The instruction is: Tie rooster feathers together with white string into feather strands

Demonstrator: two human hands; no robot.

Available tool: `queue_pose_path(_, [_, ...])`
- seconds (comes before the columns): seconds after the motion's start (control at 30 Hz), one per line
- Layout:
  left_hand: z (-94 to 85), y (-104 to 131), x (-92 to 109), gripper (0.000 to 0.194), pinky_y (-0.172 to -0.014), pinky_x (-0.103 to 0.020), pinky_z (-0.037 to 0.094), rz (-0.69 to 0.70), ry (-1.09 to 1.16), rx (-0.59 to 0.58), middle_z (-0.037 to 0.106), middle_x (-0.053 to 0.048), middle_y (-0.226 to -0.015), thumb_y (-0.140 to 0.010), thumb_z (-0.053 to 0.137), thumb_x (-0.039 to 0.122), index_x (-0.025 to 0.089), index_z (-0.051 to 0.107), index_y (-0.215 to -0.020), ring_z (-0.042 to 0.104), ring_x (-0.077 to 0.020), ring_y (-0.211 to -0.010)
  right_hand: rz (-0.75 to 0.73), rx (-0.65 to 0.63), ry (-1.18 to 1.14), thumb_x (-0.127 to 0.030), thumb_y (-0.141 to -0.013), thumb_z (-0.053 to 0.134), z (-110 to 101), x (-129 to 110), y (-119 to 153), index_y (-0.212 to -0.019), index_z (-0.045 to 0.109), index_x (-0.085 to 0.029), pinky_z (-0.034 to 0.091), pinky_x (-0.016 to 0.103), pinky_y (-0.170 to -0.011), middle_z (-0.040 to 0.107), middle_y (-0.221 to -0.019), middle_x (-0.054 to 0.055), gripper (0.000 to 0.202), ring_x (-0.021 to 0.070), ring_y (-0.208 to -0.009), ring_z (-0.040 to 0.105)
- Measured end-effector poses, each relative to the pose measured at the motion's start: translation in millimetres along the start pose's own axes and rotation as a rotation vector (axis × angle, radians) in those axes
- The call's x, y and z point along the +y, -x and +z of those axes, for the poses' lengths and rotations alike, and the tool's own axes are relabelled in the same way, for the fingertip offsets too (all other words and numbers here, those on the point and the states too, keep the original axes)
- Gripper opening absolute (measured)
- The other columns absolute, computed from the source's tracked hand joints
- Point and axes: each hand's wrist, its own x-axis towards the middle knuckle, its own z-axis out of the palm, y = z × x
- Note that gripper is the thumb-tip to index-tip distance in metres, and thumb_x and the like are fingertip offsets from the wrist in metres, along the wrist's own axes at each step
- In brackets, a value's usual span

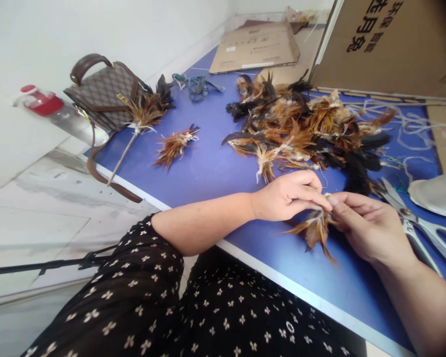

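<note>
And here are the two hands, brought together at the counter's near side, fingertips meeting over one small feather bunch (pixel 314 232). The left hand (pixel 290 196) comes across and pinches at the pale upper end; the right hand (pixel 371 225) closes in from the other side, thumb and finger on that same end. Exactly what sits between the fingertips is too small to tell. The brown feathers fan out below, just over the counter (pixel 211 171).

How does it handle? Featherlight, I'd say: soft, springy vanes on thin, stiffer quills, easily bent or ruffled, and likely to slide apart under a loose grip. The gathered pale end looks the place to hold, firmly but without crushing; the splayed tips offer little purchase.

Now the surface: smooth, blue, pale-edged, a soft sheen near the front. A big feather pile (pixel 282 116) spreads beyond the hands, white strands (pixel 412 124) trail to its right, and scissors (pixel 409 215) lie near the right hand, beside a white roll (pixel 440 196). Over left, a separate small tuft (pixel 175 147), a feather-topped stick (pixel 123 157), a handbag (pixel 107 94) and a red-capped bottle (pixel 69 119). At the back, flattened cardboard (pixel 254 48), a printed box (pixel 394 44) and a plain white wall (pixel 134 25).
</note>
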Motion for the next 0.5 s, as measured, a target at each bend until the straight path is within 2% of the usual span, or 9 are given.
queue_pose_path(0.1, [-0.8,-1,5,0.019,-0.101,-0.038,0.056,0.012,0.005,0.0,0.07,-0.009,-0.104,-0.109,0.069,0.027,0.021,0.086,-0.103,0.068,-0.019,-0.104,0.026,-0.037,0.002,-0.066,-0.085,0.094,2,-3,0,-0.096,0.084,-0.022,0.037,0.025,-0.054,0.069,-0.072,0.002,0.046,0.0115,-0.061,0.048])
queue_pose_path(0.23, [4.7,-1,12,0.015,-0.099,-0.036,0.057,-0.026,0.15,0.102,0.073,-0.009,-0.103,-0.107,0.073,0.029,0.017,0.08,-0.1,0.07,-0.0175,-0.101,0.042,-0.055,-0.026,-0.065,-0.084,0.094,7,-8,1,-0.092,0.08,-0.021,0.036,0.024,-0.053,0.068,-0.069,0.001,0.046,0.011,-0.059,0.046])
queue_pose_path(0.37, [15.2,-1,15,0.021,-0.087,-0.032,0.057,-0.188,0.398,0.223,0.072,-0.007,-0.1,-0.099,0.084,0.037,0.016,0.078,-0.097,0.068,-0.0139,-0.09,0.043,-0.014,-0.097,-0.063,-0.084,0.095,14,-16,3,-0.088,0.079,-0.02,0.031,0.024,-0.05,0.06,-0.062,0.0,0.046,0.0098,-0.054,0.04])
queue_pose_path(0.5, [19.6,-2,22,0.03,-0.071,-0.029,0.053,-0.319,0.574,0.257,0.073,-0.008,-0.106,-0.097,0.086,0.045,0.016,0.076,-0.098,0.061,-0.0089,-0.073,0.062,-0.001,-0.187,-0.059,-0.084,0.095,19,-22,4,-0.085,0.078,-0.02,0.03,0.023,-0.049,0.054,-0.058,-0.002,0.042,0.0083,-0.051,0.037])
